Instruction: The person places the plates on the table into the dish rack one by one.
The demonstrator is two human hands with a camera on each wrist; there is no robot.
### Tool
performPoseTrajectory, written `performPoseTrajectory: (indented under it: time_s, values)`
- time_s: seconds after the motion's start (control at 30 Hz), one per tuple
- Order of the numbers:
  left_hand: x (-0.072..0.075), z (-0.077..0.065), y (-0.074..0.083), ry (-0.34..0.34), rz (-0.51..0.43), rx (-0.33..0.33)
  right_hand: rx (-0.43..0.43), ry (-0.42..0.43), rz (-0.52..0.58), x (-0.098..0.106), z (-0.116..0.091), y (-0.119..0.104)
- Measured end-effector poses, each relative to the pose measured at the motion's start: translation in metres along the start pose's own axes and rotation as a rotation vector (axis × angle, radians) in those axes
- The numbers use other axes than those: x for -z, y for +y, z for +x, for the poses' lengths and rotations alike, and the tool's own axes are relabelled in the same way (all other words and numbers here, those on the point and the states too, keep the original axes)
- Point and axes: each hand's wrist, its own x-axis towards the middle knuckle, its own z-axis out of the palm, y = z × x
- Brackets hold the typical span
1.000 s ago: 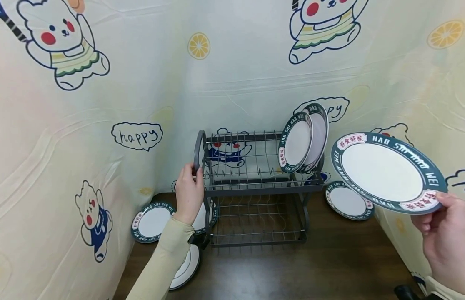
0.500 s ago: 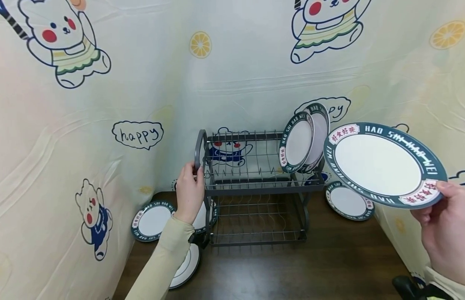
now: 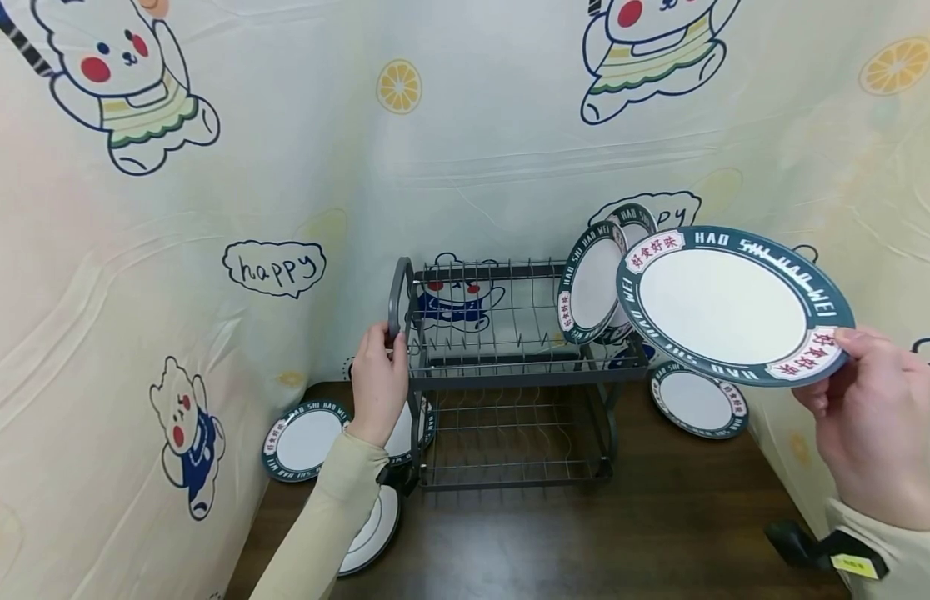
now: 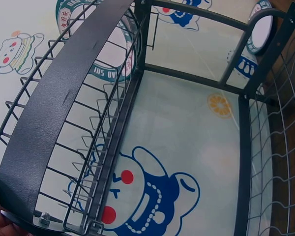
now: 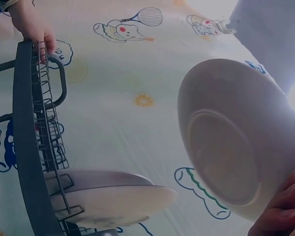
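Note:
My right hand (image 3: 877,408) pinches the rim of a white plate with a green lettered border (image 3: 723,304), held tilted in the air at the right. In the right wrist view the pale underside of this held plate (image 5: 236,142) faces the camera. My left hand (image 3: 380,383) grips the side handle of a dark two-tier dish rack (image 3: 510,382). Two matching plates stand on edge at the right end of its upper tier: a front plate (image 3: 592,283) and a rear plate (image 3: 634,220), which the held plate partly hides in the head view.
One plate (image 3: 699,400) leans by the right wall behind the rack. At the left lie a bordered plate (image 3: 307,442), another plate partly behind the rack (image 3: 402,433) and a plate near the front (image 3: 373,533). A printed curtain (image 3: 472,167) encloses the brown table (image 3: 525,542).
My right hand has carried the plate leftward and up, so it now overlaps the rear plate in the rack. My left hand stays on the handle.

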Motion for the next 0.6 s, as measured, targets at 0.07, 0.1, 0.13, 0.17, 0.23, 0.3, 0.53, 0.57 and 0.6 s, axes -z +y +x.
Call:
performPoseTrajectory:
  time_s: [0.07,0.1,0.13,0.17,0.23,0.3,0.53,0.57,0.6]
  values:
    - [0.0,0.0,0.0,-0.002,0.001,0.003,-0.008,-0.017,-0.006,-0.001,0.001,0.001]
    - [0.0,0.0,0.0,-0.001,0.001,0.003,-0.012,-0.021,-0.008,-0.002,0.001,0.001]
    - [0.0,0.0,0.0,-0.003,0.001,0.004,-0.013,-0.025,-0.007,-0.003,0.002,0.002]
    - [0.0,0.0,0.0,-0.003,0.002,0.004,-0.011,-0.027,-0.008,-0.004,0.002,0.002]
    - [0.0,0.0,0.0,-0.003,0.001,0.004,-0.007,-0.036,-0.019,-0.006,0.003,0.003]
    - [0.0,0.0,0.0,-0.002,0.001,0.001,0.004,-0.05,-0.017,-0.009,0.004,0.004]
    - [0.001,0.0,0.001,-0.002,0.003,-0.004,0.035,-0.098,-0.035,-0.022,0.01,0.002]
    - [0.001,-0.001,0.001,-0.004,0.003,-0.003,0.036,-0.102,-0.037,-0.024,0.011,0.002]
    - [0.001,-0.001,0.001,-0.006,0.003,-0.001,0.036,-0.104,-0.041,-0.026,0.012,0.001]
